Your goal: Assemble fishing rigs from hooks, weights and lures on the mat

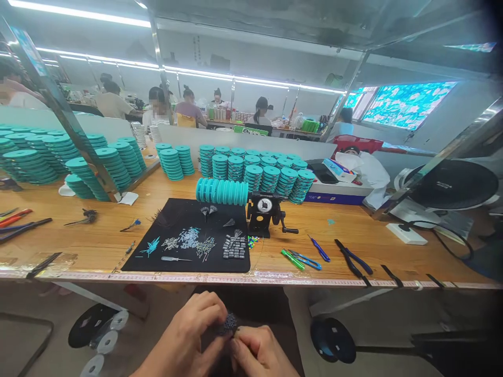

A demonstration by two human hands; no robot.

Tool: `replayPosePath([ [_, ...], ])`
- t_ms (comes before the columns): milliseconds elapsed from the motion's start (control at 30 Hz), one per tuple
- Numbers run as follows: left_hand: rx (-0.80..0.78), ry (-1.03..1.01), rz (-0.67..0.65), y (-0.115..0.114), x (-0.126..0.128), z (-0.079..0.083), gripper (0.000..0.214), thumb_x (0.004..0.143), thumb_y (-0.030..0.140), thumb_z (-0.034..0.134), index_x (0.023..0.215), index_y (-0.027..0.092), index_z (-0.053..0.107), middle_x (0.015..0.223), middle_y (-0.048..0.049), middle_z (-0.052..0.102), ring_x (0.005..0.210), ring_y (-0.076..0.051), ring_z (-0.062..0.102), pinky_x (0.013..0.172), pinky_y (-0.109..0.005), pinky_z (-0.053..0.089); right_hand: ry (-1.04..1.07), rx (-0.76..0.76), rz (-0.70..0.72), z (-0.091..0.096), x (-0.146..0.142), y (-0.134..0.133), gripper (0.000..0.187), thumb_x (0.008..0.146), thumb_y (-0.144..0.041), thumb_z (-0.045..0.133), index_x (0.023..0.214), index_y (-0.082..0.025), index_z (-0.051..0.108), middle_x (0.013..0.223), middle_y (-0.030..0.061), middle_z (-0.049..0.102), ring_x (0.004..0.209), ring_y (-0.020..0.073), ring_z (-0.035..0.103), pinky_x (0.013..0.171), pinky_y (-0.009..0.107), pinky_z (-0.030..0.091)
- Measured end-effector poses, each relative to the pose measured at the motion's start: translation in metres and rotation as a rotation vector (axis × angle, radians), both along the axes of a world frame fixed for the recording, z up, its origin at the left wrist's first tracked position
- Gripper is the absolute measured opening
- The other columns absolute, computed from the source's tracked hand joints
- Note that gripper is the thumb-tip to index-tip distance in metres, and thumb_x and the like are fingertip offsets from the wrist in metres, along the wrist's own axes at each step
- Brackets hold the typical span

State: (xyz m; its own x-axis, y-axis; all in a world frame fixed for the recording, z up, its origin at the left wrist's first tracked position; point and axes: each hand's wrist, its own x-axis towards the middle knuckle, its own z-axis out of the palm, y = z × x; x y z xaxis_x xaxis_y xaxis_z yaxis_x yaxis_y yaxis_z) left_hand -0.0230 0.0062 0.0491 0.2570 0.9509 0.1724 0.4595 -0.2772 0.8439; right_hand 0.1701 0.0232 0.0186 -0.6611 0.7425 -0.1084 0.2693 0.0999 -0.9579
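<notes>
In front of the table's edge, low in the view, my left hand (192, 327) is closed around a bundle of small dark grey pieces (229, 321), whose exact kind I cannot make out. Thumb and fingers of my right hand (261, 348) are pinched together at the bundle's right side; what they grip is too small to name. Above both hands, a black mat (157, 246) on the table carries teal slivers (153, 245), clear small pieces (188, 238), metal pins (206, 248), grey cylinders (233, 248) and a small screwdriver (173, 258).
A hand-cranked winder (264, 209) holds a row of teal spools (222, 192) behind the mat. Pliers (351, 262), a green cutter (293, 259) and a blue pen-like tool (320, 248) lie to the right. Stacked teal spools (253, 178) line the back. Several people sit at farther benches.
</notes>
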Motion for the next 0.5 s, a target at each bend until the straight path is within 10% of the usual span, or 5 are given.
replayPosePath([
  [167,-0.165,-0.699,-0.125,0.003,0.023,-0.018,0.032,0.082,0.048,0.066,0.067,0.019,0.067,0.074,-0.0064,0.063,0.088,-0.024,0.058,0.085,-0.038,0.045,0.139,0.221,-0.067,-0.025,-0.005,0.002,0.057,0.090,-0.067,0.037,0.056,-0.020,0.040,0.055,-0.0023,0.035,0.049,0.0118,0.032,0.049,0.027,0.024],
  [300,-0.444,-1.223,0.053,-0.002,0.053,-0.046,0.031,0.069,0.048,0.079,0.064,0.019,0.071,0.077,-0.0043,0.061,0.099,-0.024,0.060,0.098,-0.037,0.043,0.142,0.196,-0.094,-0.038,-0.011,0.008,0.052,0.084,-0.068,0.049,0.060,-0.022,0.054,0.055,-0.0004,0.041,0.052,0.0153,0.036,0.049,0.028,0.029],
  [500,-0.617,-1.197,0.225,0.008,0.050,-0.045,0.032,0.071,0.042,0.081,0.094,0.020,0.076,0.086,-0.0050,0.072,0.076,-0.016,0.064,0.075,-0.026,0.051,0.461,-0.247,-0.275,-0.025,-0.017,0.004,0.053,0.087,-0.064,0.053,0.061,-0.018,0.047,0.052,-0.0061,0.034,0.046,0.0081,0.027,0.046,0.023,0.022],
])
